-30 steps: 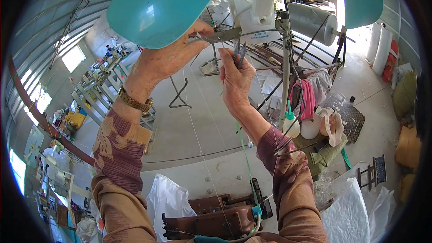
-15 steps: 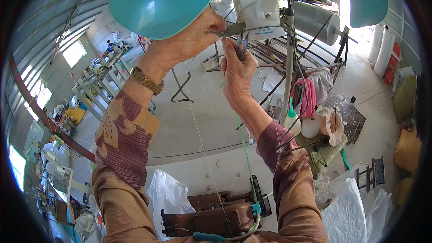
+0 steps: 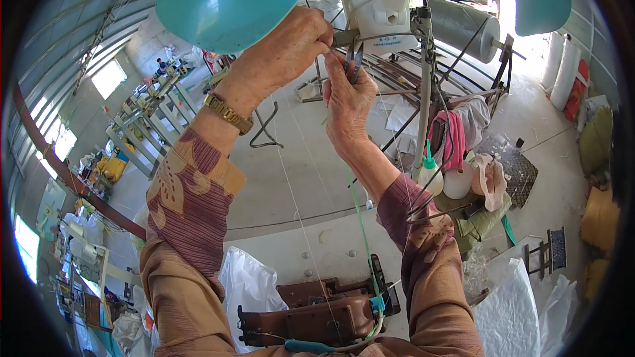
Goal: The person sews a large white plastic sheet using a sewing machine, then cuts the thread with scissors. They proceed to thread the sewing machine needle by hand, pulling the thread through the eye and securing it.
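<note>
Both my hands are raised beside the grey metal bracket (image 3: pixel 345 38) of a white machine head (image 3: pixel 380 23). The fingers of my left hand (image 3: pixel 286 49) are pinched together against the bracket's left end; what they hold is hidden. Close by, my right hand (image 3: pixel 350 102) is wrapped round a pair of thread snips (image 3: pixel 358 65), their dark pointed blades standing up between the fingers. Its thumb tip nearly meets my left fingers. Thin white thread (image 3: pixel 289 188) runs down below my hands, and a green strand (image 3: pixel 360 215) hangs beside my right forearm.
A teal curved cover (image 3: pixel 231 3) overhangs my left hand. An upright metal pole (image 3: pixel 426 86) stands right of my right hand. Farther right are a green-tipped bottle (image 3: pixel 430 175) and a pink cloth (image 3: pixel 450 142). A brown machine part (image 3: pixel 317 320) lies below, near my body.
My left hand and wrist have shifted slightly right, the fingers now curled closer against the bracket. My right hand stays nearly in place with the snips.
</note>
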A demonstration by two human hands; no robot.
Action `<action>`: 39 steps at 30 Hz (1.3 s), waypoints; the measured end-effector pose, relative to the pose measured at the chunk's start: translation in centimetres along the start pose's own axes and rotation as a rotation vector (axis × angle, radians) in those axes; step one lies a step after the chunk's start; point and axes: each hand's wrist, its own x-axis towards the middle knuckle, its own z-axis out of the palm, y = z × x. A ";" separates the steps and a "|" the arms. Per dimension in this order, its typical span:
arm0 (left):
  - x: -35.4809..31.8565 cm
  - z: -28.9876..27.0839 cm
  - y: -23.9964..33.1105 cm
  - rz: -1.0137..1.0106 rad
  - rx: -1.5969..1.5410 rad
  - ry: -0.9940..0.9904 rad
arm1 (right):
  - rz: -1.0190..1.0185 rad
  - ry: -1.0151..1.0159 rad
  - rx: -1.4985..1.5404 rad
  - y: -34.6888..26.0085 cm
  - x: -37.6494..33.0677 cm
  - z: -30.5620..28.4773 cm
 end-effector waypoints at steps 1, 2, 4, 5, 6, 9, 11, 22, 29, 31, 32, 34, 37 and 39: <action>0.1 0.0 0.0 0.017 0.020 0.005 | 0.008 0.007 0.006 -0.1 -0.1 0.0; 0.1 0.0 0.0 0.034 0.041 0.011 | 0.008 0.005 0.011 0.0 -0.1 0.0; 0.0 -0.1 -0.1 0.066 0.051 0.006 | 0.005 0.000 0.021 0.0 0.0 0.0; 0.0 -0.1 -0.1 0.083 0.056 0.005 | 0.006 -0.001 0.023 0.0 0.1 -0.1; 0.0 -0.2 0.0 0.090 0.065 0.024 | 0.007 -0.003 0.024 0.0 0.1 -0.1; -0.2 -0.8 0.2 0.078 0.063 0.067 | 0.007 -0.005 0.026 0.2 0.0 0.0; -0.1 -0.9 0.2 0.036 0.003 0.087 | 0.004 0.000 0.022 0.2 0.2 -0.2; -0.6 -0.9 -0.5 -0.044 -0.113 0.024 | 0.011 0.004 0.031 -0.1 0.0 0.0; 0.1 -0.7 0.4 -0.061 0.012 -0.076 | -0.004 -0.013 0.015 0.2 0.0 0.0; 0.0 -0.4 0.2 -0.002 0.024 -0.035 | -0.025 -0.026 0.010 0.2 0.2 -0.1; 0.0 -0.3 0.2 0.029 0.030 -0.013 | -0.021 -0.022 0.018 0.1 0.2 -0.3; -0.2 -0.4 0.1 0.113 0.103 0.031 | -0.009 -0.017 0.036 0.1 0.3 -0.4; -0.3 -0.9 0.7 0.155 0.108 0.067 | 0.018 -0.038 0.045 -0.2 0.3 -0.4; -0.3 -1.3 1.5 0.092 0.010 0.057 | 0.035 -0.060 -0.039 -0.4 0.3 -0.8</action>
